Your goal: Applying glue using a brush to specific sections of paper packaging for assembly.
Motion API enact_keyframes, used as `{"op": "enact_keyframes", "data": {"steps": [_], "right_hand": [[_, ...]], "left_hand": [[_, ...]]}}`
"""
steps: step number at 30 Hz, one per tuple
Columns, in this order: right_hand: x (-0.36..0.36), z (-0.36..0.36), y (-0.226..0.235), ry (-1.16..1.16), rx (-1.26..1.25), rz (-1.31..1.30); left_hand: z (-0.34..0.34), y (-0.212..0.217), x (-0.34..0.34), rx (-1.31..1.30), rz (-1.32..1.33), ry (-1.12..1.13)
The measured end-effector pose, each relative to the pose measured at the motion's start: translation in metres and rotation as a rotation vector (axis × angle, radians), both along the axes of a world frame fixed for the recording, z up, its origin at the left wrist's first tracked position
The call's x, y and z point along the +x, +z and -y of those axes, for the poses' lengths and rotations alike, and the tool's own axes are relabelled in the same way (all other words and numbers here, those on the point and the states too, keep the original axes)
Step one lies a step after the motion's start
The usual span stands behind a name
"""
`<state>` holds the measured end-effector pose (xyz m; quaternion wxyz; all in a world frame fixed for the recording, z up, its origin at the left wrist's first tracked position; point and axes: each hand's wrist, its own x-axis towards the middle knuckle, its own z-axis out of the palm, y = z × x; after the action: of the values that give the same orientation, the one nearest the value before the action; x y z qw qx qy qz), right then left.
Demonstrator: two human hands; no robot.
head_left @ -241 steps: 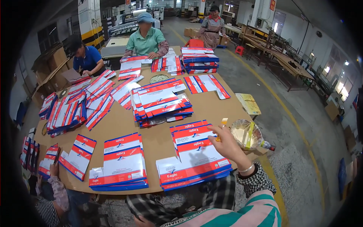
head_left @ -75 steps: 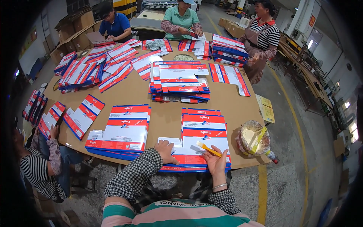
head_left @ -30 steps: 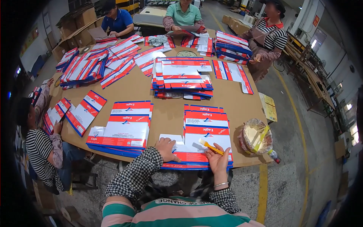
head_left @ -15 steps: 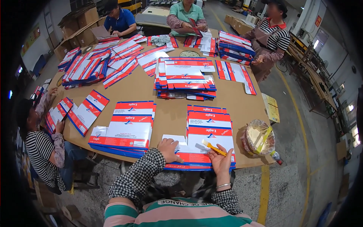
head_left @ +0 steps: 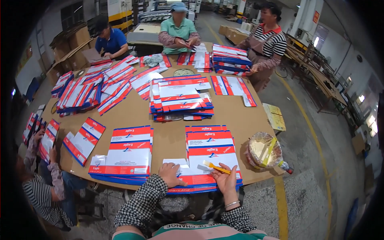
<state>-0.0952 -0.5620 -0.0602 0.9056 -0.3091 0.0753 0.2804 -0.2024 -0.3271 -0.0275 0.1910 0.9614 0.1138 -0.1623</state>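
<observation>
Flat, unfolded cartons in red, white and blue lie in a stack (head_left: 211, 147) on the near part of the table, right in front of me. My left hand (head_left: 170, 176) lies on the stack's near left corner, fingers spread over the top carton's small white flap. At the near right part of the same stack, my right hand (head_left: 226, 183) is palm up, gripping a brush (head_left: 216, 167) with a yellow handle and pale bristles. The bristle end points left, over the white panel of the top carton.
A plastic-lined tub of pale paste (head_left: 258, 150), with a yellow strip across it, stands right of the stack. A bottle (head_left: 285, 167) lies beside it. More carton stacks (head_left: 128, 154) (head_left: 180, 96) sit left and ahead. Co-workers (head_left: 180, 32) are around the table (head_left: 168, 138).
The view has tilted up slightly, so the table sits lower and further left. Both my hands keep nearly the same place on the stack. A co-worker at left has lifted a carton more upright.
</observation>
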Motion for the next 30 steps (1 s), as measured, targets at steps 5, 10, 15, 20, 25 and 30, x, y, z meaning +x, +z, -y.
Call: {"op": "enact_keyframes", "data": {"steps": [5,10,15,20,25,30], "right_hand": [[0.0016,0.0045,0.0,-0.015,-0.003,-0.003],[0.0013,0.0025,0.0012,-0.014,-0.001,-0.002],[0.0012,0.0029,-0.0006,-0.021,-0.003,0.005],[0.0006,0.0024,0.0005,-0.013,0.008,0.0],[0.0011,0.0024,0.0019,-0.018,0.003,-0.004],[0.0013,0.0025,0.0023,-0.011,-0.009,0.002]], "left_hand": [[0.005,0.006,0.0062,0.008,-0.031,-0.008],[0.0037,0.0053,0.005,-0.001,-0.029,-0.004],[0.0041,0.0073,0.0052,-0.016,-0.042,0.006],[0.0028,0.0011,0.0038,-0.015,-0.025,0.01],[0.0039,0.0011,0.0046,0.001,-0.027,0.012],[0.0037,0.0006,0.0043,0.002,-0.007,0.009]]}}
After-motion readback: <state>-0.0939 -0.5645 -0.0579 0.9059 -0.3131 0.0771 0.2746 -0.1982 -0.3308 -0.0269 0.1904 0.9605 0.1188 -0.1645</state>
